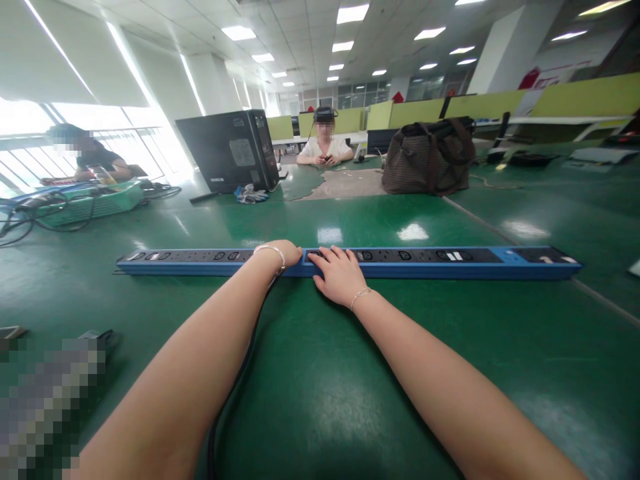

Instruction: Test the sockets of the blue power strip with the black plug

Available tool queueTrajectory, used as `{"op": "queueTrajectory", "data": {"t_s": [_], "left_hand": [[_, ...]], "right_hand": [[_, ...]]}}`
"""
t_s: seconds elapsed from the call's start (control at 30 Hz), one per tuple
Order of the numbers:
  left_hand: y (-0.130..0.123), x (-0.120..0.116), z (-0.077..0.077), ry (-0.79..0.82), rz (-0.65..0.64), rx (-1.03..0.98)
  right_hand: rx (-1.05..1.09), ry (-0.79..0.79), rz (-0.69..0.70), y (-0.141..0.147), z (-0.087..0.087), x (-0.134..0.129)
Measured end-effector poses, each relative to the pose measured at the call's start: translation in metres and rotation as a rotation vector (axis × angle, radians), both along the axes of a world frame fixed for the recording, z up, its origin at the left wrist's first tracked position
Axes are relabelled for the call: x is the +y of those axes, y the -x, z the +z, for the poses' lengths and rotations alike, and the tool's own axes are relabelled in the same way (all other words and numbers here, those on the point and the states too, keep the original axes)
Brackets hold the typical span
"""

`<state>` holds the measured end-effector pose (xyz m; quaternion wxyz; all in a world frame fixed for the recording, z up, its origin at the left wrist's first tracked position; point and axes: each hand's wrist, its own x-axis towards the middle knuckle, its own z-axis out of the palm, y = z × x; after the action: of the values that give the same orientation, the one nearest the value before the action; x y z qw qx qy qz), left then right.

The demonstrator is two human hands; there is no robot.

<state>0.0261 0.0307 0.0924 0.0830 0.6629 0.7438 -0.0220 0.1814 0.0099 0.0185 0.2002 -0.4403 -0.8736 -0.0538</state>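
Observation:
A long blue power strip [430, 269] with a black socket face lies crosswise on the green table [310, 400]. Near the strip's middle, my left hand [280, 255] is closed with its fingers curled down at the sockets, and a black cable [243, 373] runs from under it toward the front edge of the view. What the fingertips grip is hidden, though the cable leads into this hand. Just to the right, my right hand [339, 272] rests on the strip with its fingers spread over the sockets, holding nothing.
Behind the strip stand a black computer case [230, 153], a blue-and-white glove [251, 194] and a brown bag [427, 157]. A green basket [95, 203] with cables is at the left. One person [325, 143] sits opposite, another [97, 157] at far left.

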Motion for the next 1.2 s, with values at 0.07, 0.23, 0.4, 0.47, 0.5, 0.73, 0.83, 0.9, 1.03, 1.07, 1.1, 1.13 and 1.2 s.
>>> {"op": "queueTrajectory", "data": {"t_s": [0.07, 0.23, 0.4, 0.47, 0.5, 0.73, 0.83, 0.9, 1.03, 1.07, 1.1, 1.13, 1.2], "left_hand": [[-0.001, 0.0, 0.002, 0.07, -0.008, -0.02], [0.007, -0.016, -0.002, 0.164, 0.023, -0.166], [0.021, -0.048, -0.028, -0.045, 0.075, -0.834], [0.02, -0.059, -0.04, -0.1, 0.098, -0.886], [0.018, -0.063, -0.045, -0.186, 0.144, -0.951], [-0.018, -0.067, -0.062, -0.326, 0.301, -1.087], [-0.027, -0.067, -0.066, -0.36, 0.336, -1.144], [-0.026, -0.067, -0.069, -0.381, 0.345, -1.161], [-0.017, -0.068, -0.071, -0.414, 0.349, -1.171], [-0.015, -0.068, -0.07, -0.418, 0.346, -1.172], [-0.013, -0.068, -0.069, -0.416, 0.339, -1.173], [-0.012, -0.069, -0.068, -0.409, 0.331, -1.174], [-0.01, -0.07, -0.064, -0.379, 0.312, -1.173]], "right_hand": [[-0.005, -0.008, 0.002, -0.001, -0.001, 0.0], [-0.005, -0.023, 0.002, -0.002, -0.003, 0.001], [-0.003, -0.035, -0.001, -0.001, -0.005, 0.002], [-0.008, -0.035, -0.003, -0.001, -0.005, 0.002], [-0.01, -0.034, -0.005, -0.001, -0.005, 0.002], [-0.01, -0.024, -0.006, 0.0, -0.004, 0.002], [-0.008, -0.025, -0.001, 0.0, -0.003, 0.001], [-0.009, -0.018, -0.001, 0.001, -0.002, 0.001], [0.063, 0.018, -0.021, 0.005, 0.003, 0.005], [0.102, 0.029, -0.01, 0.008, 0.005, 0.007], [0.141, 0.037, 0.019, 0.011, 0.008, 0.009], [0.17, 0.043, 0.069, 0.015, 0.01, 0.01], [0.186, 0.049, 0.191, 0.024, 0.013, 0.013]]}}
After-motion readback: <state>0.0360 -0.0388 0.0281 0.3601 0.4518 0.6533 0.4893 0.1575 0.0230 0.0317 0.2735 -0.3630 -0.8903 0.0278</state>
